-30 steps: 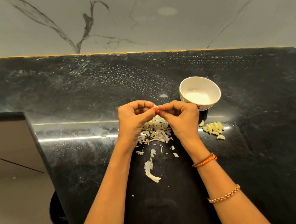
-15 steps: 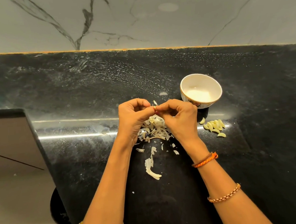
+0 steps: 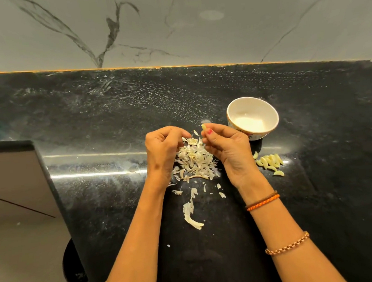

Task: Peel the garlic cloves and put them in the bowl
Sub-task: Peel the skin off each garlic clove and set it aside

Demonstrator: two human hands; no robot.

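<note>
A garlic clove (image 3: 203, 126) was pinched between the thumb and fingertips of the right hand (image 3: 227, 148), its pale tip poking up and away from the person, so that its long axis ran roughly toward the wall. The bowl (image 3: 273, 122) stood just beyond and to the right of that hand, toward the back of the counter (image 3: 92, 116); the right hand was clearly the nearer of the two, and a short carry rightward and slightly away was judged to be all the drop would need. The bowl appeared to hold no cloves, though its glossy floor was washed out by glare.

The left hand (image 3: 163, 152) was curled over the heap of skins (image 3: 194, 162), its fingertips seemingly closed on a flake of peel; whether anything was truly held could not be made out. The two hands were a small gap apart, with one loose flake seen between them.

A cluster of peeled cloves (image 3: 269, 160) lay on the counter just in front of the bowl, to the right of the right wrist, not yet placed inside. A longer strip of skin (image 3: 191, 215) lay nearer the front edge, between the forearms.

The counter was of black polished stone, streaked and dusty, backed by a grey veined wall (image 3: 173, 26). A dark panel (image 3: 17, 181) was seen at the left edge.
</note>
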